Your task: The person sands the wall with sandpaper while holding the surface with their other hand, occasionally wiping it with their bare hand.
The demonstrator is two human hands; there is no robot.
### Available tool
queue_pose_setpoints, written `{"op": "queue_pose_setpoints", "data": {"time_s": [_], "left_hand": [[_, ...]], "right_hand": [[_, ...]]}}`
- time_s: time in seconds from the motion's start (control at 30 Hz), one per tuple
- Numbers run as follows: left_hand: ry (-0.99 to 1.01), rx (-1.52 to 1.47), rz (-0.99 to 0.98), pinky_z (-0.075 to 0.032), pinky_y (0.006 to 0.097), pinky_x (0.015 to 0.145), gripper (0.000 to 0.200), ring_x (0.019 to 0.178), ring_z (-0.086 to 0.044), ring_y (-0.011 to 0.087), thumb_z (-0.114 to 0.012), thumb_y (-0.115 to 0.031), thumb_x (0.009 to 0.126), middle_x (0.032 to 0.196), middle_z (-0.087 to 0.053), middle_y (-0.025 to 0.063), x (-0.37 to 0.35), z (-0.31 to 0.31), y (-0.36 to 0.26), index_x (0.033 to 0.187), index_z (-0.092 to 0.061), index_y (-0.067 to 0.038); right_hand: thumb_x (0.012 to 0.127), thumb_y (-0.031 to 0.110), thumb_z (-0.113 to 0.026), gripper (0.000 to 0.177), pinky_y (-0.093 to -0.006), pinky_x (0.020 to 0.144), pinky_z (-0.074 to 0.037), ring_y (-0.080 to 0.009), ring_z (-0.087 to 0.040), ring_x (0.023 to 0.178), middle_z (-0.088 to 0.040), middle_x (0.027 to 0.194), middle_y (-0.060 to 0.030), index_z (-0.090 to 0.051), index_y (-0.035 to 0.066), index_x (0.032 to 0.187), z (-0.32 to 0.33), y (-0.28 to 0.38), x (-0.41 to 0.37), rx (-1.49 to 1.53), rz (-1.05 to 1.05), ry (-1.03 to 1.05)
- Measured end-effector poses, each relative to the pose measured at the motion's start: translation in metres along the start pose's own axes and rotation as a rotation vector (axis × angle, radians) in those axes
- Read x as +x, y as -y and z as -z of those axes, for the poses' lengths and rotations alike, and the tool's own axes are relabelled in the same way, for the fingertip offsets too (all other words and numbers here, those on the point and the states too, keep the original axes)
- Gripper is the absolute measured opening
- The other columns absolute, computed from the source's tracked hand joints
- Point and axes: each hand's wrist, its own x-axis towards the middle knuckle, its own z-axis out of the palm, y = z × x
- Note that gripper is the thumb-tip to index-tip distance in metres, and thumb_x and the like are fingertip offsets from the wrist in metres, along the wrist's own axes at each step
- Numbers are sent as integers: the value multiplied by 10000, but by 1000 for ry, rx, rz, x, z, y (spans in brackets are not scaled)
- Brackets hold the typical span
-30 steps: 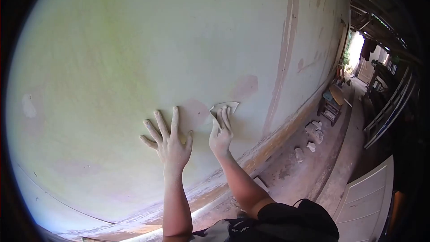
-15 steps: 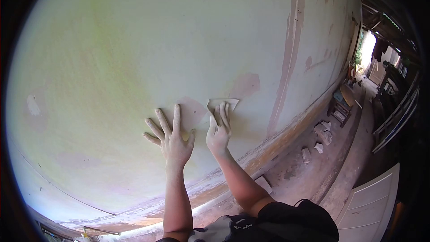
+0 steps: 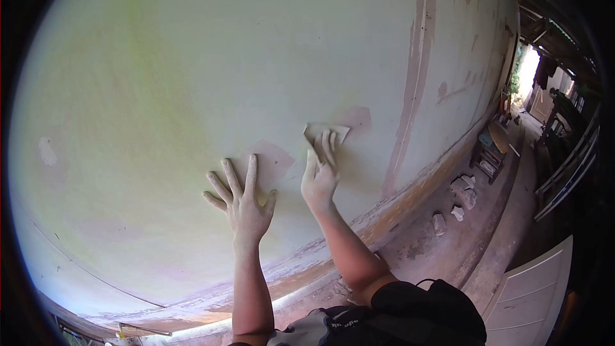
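Observation:
A pale greenish wall (image 3: 269, 57) fills most of the view, with pinkish-brown patches on it. My left hand (image 3: 246, 208) lies flat against it, dusty, fingers spread, beside one patch (image 3: 272, 160). To its right, my right hand (image 3: 321, 170) presses a folded sheet of sandpaper (image 3: 315, 131) to the wall with its fingers. The sheet's upper edge and left corner show; the rest is under the fingers. Another patch (image 3: 354, 119) lies just right of the sandpaper. Whitish dust coats both hands and wrists.
A long brownish vertical strip (image 3: 410, 90) runs down the wall on the right. On the floor below are broken pale chunks (image 3: 464, 191) and a small wooden stand (image 3: 488, 157). A white panel (image 3: 528, 291) leans at lower right, near metal rails (image 3: 567, 176).
My right hand has slid the sandpaper up and slightly right along the wall, closer to the upper patch. The left hand has stayed almost in place.

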Motion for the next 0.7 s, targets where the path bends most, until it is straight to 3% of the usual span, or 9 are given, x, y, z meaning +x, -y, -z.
{"op": "queue_pose_setpoints", "data": {"time_s": [0.1, 0.23, 0.4, 0.57, 0.63, 0.7], "left_hand": [[-9, -10, -4, 51, 770, 1176, 1010, 1564, 64, 550, -834, -341, 791, 1740, -50, 222, 0, 0, 1, 1647, -298, -360], [-2, 2, -4, 52, 773, 1174, 1008, 1563, 63, 552, -835, -350, 787, 1738, -62, 226, 1, -3, 5, 1643, -304, -368], [17, 0, 28, 36, 777, 1175, 1013, 1563, 58, 553, -842, -359, 779, 1739, -68, 221, 0, -2, -1, 1640, -307, -380], [-19, -5, 7, 29, 777, 1176, 1015, 1564, 43, 554, -848, -359, 775, 1742, -70, 210, -1, -4, 1, 1637, -312, -384], [-13, -14, 5, 30, 776, 1177, 1015, 1564, 42, 553, -849, -358, 775, 1742, -72, 210, 0, -1, 1, 1637, -315, -384], [-6, -23, 8, 30, 775, 1178, 1014, 1564, 40, 552, -851, -356, 774, 1741, -75, 209, -1, 0, 0, 1636, -318, -383]], "right_hand": [[1027, 113, -615, 357, -538, 1199, -358, -489, -441, 1441, -597, 1409, -310, -650, -97, 1314, 6, -7, -37, -24, 56, 119], [1035, 121, -608, 341, -508, 1194, -382, -472, -460, 1431, -606, 1401, -301, -664, -91, 1295, 16, -22, 37, -17, 118, 131], [1058, 127, -570, 342, -467, 1189, -391, -440, -464, 1440, -585, 1438, -287, -654, -84, 1315, 27, -8, 128, -73, 51, 100], [1049, 109, -573, 356, -478, 1177, -399, -460, -448, 1445, -560, 1458, -301, -635, -88, 1340, 24, 9, 24, -24, -43, 150], [1002, 86, -651, 350, -524, 1172, -415, -479, -478, 1411, -613, 1405, -272, -661, -78, 1311, 17, -5, -24, -110, 110, 179], [998, 78, -657, 343, -523, 1171, -416, -482, -494, 1396, -625, 1391, -264, -667, -72, 1306, 10, -12, -8, -70, 117, 107]]}}
